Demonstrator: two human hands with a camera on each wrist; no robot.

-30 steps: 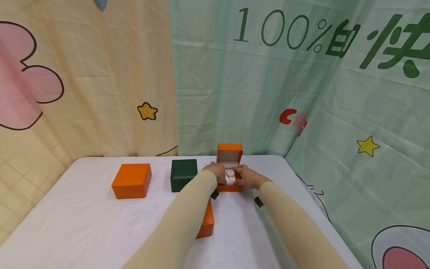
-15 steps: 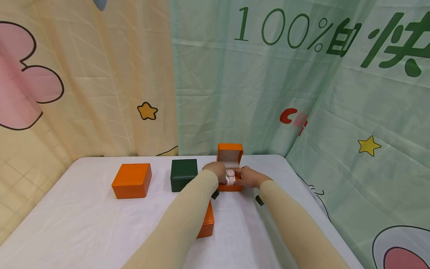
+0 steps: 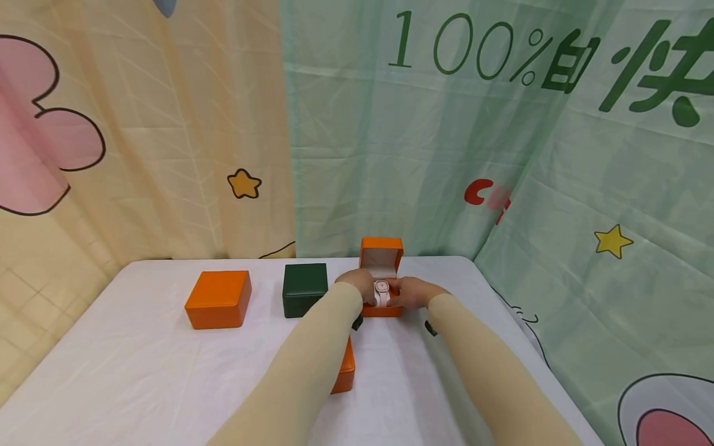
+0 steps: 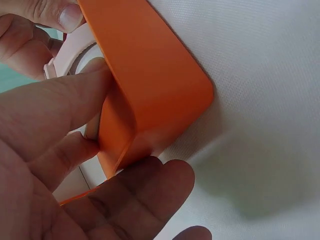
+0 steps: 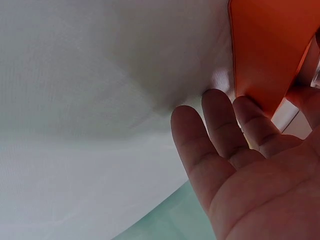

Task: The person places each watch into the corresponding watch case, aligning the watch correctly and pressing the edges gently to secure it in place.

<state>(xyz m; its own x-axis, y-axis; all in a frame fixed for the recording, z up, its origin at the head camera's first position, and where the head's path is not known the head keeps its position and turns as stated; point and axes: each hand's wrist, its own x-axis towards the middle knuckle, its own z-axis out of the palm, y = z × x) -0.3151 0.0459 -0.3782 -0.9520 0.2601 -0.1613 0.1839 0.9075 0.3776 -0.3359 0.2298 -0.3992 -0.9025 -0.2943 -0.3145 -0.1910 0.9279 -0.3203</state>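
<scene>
A white-faced watch [image 3: 382,286] with a pale pink strap sits inside an orange watch box [image 3: 382,244] at the back of the table, its lid raised. My left hand [image 3: 359,284] reaches in from the left. In the left wrist view its thumb and a finger pinch the watch at its pale cushion [image 4: 92,120] inside the box wall [image 4: 155,70], while other fingers lie outside along the wall. From the right, my right hand [image 3: 415,293] holds the watch's other side with thumb and index finger. In the right wrist view its remaining fingers [image 5: 190,130] extend beside the box; the thumb contact is partly hidden.
A closed dark green box [image 3: 305,288] stands left of the open one. Farther left is a closed orange box [image 3: 219,299]. Another orange box [image 3: 346,371] lies partly hidden beneath my left forearm. Curtains hang behind the white-covered table [image 3: 139,365].
Both hands stay at the watch in the open box with only very slight shifts. The right hand sits marginally lower. All the boxes keep their places.
</scene>
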